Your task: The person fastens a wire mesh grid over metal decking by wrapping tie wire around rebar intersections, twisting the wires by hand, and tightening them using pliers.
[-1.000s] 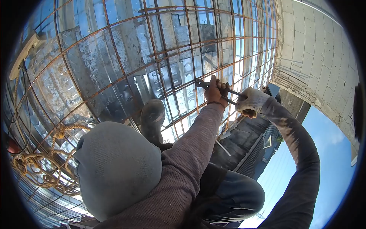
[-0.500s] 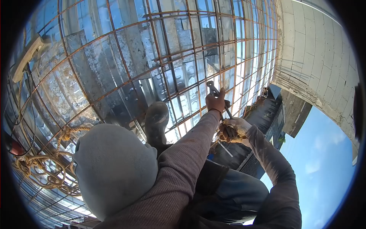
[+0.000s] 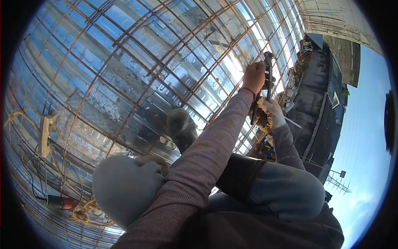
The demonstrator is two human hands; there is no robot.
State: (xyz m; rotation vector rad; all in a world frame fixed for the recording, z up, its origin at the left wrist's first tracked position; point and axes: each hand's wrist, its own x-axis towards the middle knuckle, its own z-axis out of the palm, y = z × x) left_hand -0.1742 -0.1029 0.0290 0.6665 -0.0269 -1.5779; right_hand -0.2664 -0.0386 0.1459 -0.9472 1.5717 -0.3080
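Where rusty bars (image 3: 156, 75) cross, a long dark tool (image 3: 270, 79) stands gripped

While a wooden block (image 3: 44, 135) marks the far left of my view, a red-and-black object (image 3: 62, 202) lies below it, just beside a tangle of yellowish rope (image 3: 83, 211). Next comes a rounded grey cloth-covered form (image 3: 124, 186), close against my ribbed left sleeve (image 3: 199, 159), which runs slantwise up past the middle. Above these, corrugated metal sheets (image 3: 105, 101) shine behind the bars, and a dark boot (image 3: 180, 124) shows in front of them, partly hidden by my forearm.

Further right, my left hand (image 3: 254, 77) is bare, with a thin band (image 3: 248, 90) at the wrist, its fingers wrapped round the tool a little below the small head. The tool stands nearly upright in my view, mostly along the right side of that hand, its head poking out above my fingers. I can't tell whether that head touches a bar. Lower down, my right hand (image 3: 271, 115), in a pale glove (image 3: 277, 110) soiled yellow-brown, is closed around the tool's lower end, near the left hand but under it.

Below both, my denim knee (image 3: 290, 189) bulges out. Beyond, a long dark roof-like surface (image 3: 309, 103) slopes away, then a pylon (image 3: 340, 184) stands against blue sky (image 3: 365, 137), with pale wall (image 3: 344, 18) at the top.
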